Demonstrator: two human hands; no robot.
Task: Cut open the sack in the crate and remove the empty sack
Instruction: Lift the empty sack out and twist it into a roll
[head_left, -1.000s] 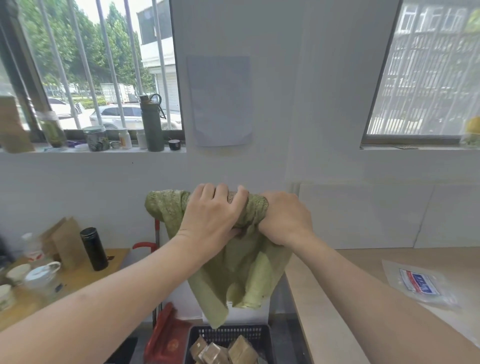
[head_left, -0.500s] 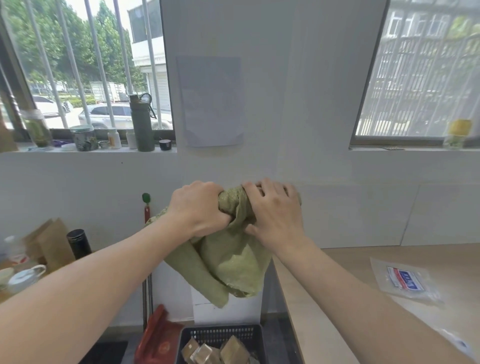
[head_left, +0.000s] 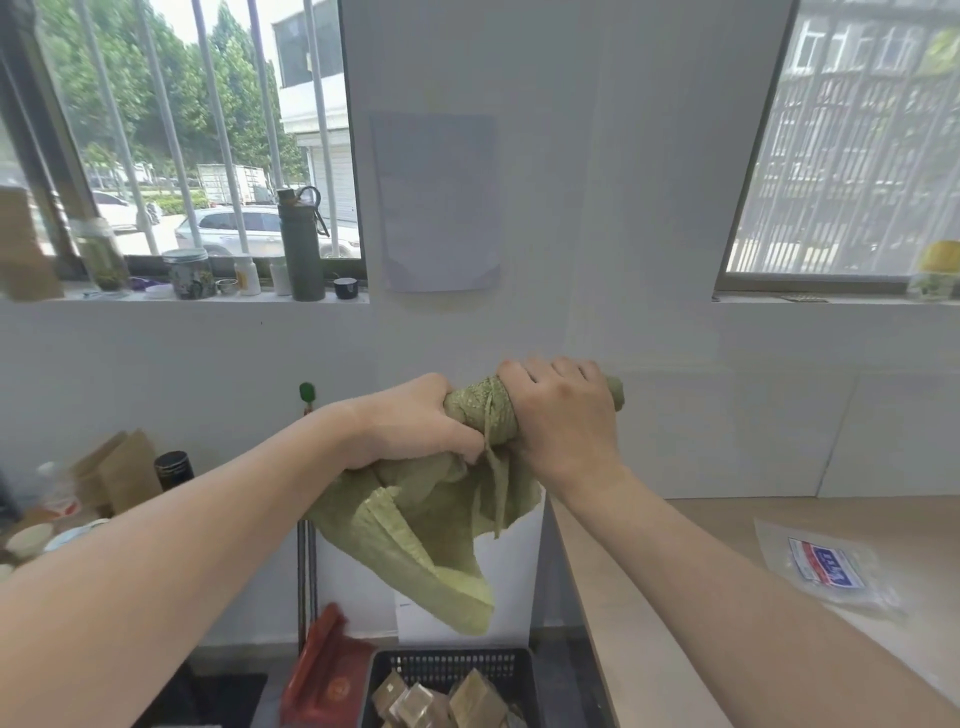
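The green woven sack (head_left: 431, 540) is held up in the air in front of the wall, partly rolled into a tight bundle at the top with its loose end hanging down. My left hand (head_left: 415, 426) grips the left end of the roll. My right hand (head_left: 563, 415) is wrapped over the right end, and a stub of sack pokes out past its fingers. Below, at the bottom edge of the view, the black plastic crate (head_left: 452, 667) stands on the floor with several brown packets (head_left: 441, 701) inside.
A light wooden table (head_left: 727, 545) runs along the right, with a clear plastic packet (head_left: 826, 564) on it. A red dustpan (head_left: 327, 670) and a broom handle (head_left: 307, 519) stand left of the crate. A cluttered table (head_left: 78, 514) with cups and a black flask sits far left.
The sack has been rolled up tighter between both hands and now hangs shorter. Both hands have shifted a little to the right.
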